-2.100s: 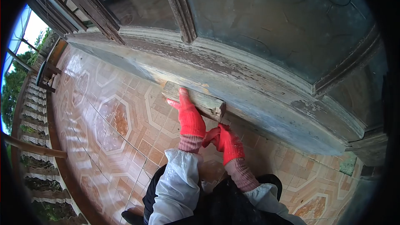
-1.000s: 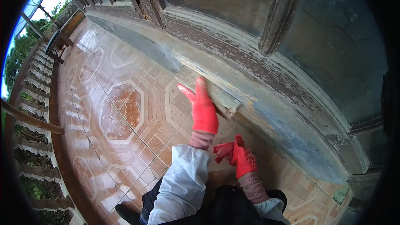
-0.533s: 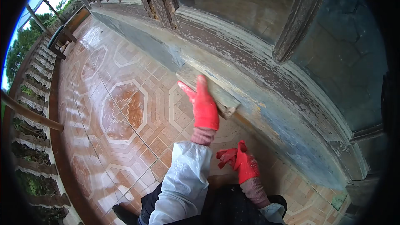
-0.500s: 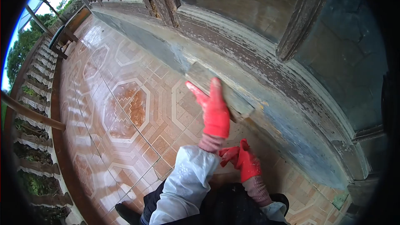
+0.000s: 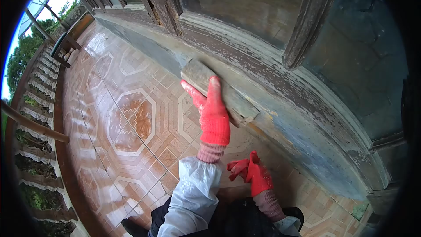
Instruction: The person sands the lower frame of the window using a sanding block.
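My left hand [image 5: 214, 118], in a red-coated glove, grips a flat rectangular plastering float [image 5: 239, 101] with a worn, greyish face. Two glove fingers stretch over its near edge; any handle is hidden under the hand. The float lies against the low wall [image 5: 302, 149] under the window frame, tilted along the wall's slant. Lower down, near my lap, my right hand [image 5: 256, 175] wears a matching red glove. Its fingers are apart and loosely bent, and no object shows in them.
Weathered wooden window framing [image 5: 245, 39] with glass runs above the wall. Patterned tiles [image 5: 131, 118] cover the floor, wet and shiny in places. A balustrade [image 5: 39, 149] with a brown rail lines the left side. A bench [image 5: 63, 48] stands at the far end.
My left hand and the float have shifted a little to the left and up along the wall. My right hand has dropped slightly and stays near my lap.
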Demonstrator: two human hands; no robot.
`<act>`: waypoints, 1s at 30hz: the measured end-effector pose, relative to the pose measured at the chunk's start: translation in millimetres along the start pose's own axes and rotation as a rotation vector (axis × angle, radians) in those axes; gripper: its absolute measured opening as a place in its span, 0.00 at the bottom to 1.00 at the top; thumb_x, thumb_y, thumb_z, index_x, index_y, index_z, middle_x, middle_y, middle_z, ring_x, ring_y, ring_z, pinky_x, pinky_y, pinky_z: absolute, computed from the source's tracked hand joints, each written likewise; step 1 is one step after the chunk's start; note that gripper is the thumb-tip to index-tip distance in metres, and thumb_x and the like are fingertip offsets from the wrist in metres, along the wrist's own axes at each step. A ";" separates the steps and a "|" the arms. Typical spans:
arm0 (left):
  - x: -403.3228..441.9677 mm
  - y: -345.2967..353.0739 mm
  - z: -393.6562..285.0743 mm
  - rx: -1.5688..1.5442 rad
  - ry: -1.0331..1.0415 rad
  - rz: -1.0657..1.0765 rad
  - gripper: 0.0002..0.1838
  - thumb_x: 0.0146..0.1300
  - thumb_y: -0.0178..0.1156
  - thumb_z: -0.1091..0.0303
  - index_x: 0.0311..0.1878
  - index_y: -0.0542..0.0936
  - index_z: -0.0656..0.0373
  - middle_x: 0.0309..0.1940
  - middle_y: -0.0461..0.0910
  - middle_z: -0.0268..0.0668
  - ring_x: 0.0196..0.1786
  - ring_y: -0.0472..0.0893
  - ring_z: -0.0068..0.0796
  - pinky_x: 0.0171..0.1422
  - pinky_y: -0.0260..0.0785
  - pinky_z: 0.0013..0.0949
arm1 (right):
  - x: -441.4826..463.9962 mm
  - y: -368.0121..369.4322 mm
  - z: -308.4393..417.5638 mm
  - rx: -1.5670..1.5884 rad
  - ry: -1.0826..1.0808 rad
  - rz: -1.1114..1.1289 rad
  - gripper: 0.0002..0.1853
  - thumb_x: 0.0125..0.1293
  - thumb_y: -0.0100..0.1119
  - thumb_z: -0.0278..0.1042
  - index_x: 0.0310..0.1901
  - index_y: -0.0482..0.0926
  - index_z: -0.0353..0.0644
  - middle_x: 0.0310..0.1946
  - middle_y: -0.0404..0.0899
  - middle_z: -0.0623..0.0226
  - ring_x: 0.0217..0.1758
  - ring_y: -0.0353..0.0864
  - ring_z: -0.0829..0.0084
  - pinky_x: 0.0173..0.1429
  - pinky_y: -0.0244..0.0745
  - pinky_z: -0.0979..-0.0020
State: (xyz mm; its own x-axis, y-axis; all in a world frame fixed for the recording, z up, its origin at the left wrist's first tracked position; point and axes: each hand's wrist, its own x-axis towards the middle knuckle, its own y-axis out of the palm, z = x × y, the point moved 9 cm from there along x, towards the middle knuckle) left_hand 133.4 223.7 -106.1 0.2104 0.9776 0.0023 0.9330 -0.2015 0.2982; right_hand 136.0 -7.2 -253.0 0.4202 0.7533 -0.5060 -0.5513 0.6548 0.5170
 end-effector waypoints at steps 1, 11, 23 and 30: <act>-10.1 7.9 -28.8 0.259 0.162 0.030 0.52 0.66 0.57 0.49 0.76 0.31 0.58 0.71 0.54 0.47 0.67 0.63 0.37 0.70 0.57 0.36 | 0.8 2.9 0.0 0.008 0.005 0.008 0.39 0.69 0.41 0.67 0.28 0.77 0.29 0.29 0.83 0.50 0.36 0.84 0.58 0.43 0.78 0.67; 28.3 -25.3 2.7 0.338 0.214 0.058 0.49 0.67 0.56 0.48 0.77 0.35 0.56 0.70 0.56 0.49 0.68 0.64 0.38 0.70 0.58 0.35 | 9.3 4.4 -11.4 0.076 0.014 0.088 0.39 0.70 0.41 0.66 0.30 0.77 0.26 0.30 0.82 0.48 0.41 0.84 0.54 0.49 0.78 0.65; 7.4 3.8 -51.6 0.494 0.533 0.059 0.44 0.69 0.54 0.52 0.77 0.38 0.56 0.74 0.50 0.47 0.69 0.63 0.38 0.71 0.57 0.34 | 2.0 4.6 2.4 -0.014 -0.005 -0.024 0.38 0.71 0.40 0.65 0.32 0.77 0.27 0.29 0.83 0.50 0.41 0.84 0.56 0.49 0.78 0.66; 27.1 -25.9 52.7 -0.119 -0.182 0.001 0.51 0.64 0.59 0.51 0.77 0.35 0.55 0.71 0.55 0.48 0.67 0.65 0.39 0.70 0.57 0.37 | -5.8 -2.9 8.7 -0.038 -0.032 -0.078 0.37 0.71 0.40 0.64 0.32 0.78 0.28 0.29 0.83 0.51 0.40 0.84 0.57 0.49 0.78 0.66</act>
State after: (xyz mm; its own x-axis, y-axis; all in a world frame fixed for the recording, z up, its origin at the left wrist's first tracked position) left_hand 130.3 252.2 -164.0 0.2709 0.9482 -0.1661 0.8938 -0.1836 0.4092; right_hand 141.5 -13.0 -245.6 0.4852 0.7024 -0.5208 -0.5431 0.7089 0.4501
